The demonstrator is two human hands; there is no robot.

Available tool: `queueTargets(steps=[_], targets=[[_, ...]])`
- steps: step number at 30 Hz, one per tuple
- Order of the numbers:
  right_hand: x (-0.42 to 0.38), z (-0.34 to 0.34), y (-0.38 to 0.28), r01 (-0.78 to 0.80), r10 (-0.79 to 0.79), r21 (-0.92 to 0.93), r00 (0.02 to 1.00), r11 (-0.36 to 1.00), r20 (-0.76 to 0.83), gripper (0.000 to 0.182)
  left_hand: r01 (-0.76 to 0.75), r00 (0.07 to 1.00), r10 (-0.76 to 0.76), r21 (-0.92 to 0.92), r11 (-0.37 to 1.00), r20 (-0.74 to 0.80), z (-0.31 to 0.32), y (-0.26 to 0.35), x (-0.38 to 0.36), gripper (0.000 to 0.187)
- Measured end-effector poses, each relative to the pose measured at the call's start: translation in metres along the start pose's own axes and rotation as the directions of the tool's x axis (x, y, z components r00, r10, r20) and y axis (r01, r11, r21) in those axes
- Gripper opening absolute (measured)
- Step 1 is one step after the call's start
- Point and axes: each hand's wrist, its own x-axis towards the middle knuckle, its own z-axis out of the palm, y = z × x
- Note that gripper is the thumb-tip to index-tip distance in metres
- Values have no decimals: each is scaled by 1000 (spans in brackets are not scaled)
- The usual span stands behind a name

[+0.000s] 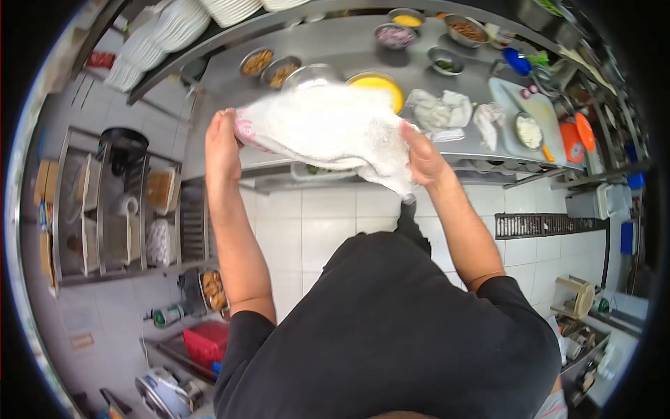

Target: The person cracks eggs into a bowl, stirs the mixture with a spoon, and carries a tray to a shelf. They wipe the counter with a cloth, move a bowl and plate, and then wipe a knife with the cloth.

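Note:
A white cloth (321, 126) with a pink patch at its left end is stretched between my two hands, above the front edge of the steel table (279, 157). My left hand (223, 143) is closed round the cloth's left end. The right end is in my right hand (423, 155), thumb and fingers pressed on it. Behind the cloth, partly covered, are a yellow-filled bowl (380, 85) and a metal bowl (310, 74). Crumpled white cloths (440, 112) lie right of them on the table.
Small bowls of food (257, 63) line the table's back. At right are a white cutting board (513, 101), a bowl of white food (529, 130) and an orange item (572, 143). Stacked plates (174, 28) sit upper left; a rack (101, 209) stands left.

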Motion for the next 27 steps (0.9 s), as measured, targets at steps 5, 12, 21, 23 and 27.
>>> queueTargets(steps=[5,12,21,23,27], targets=[[36,37,24,-178,56,-434,959,883,-278,40,0,991,-20,-152,988,-130,-83,-28,-44,10],[75,82,17,179,-269,-518,957,837,-104,34,-210,975,182,-250,945,-130,-144,9,-79,50],[64,90,19,121,-191,-396,971,910,-142,36,-337,939,320,-153,929,-126,-131,44,-64,42],[75,89,9,90,-204,-484,960,870,-189,31,-305,943,291,-72,950,-163,-128,41,-57,39],[97,78,-18,-118,-15,-604,978,788,-210,32,-282,931,289,64,957,-224,-131,43,-43,37]])
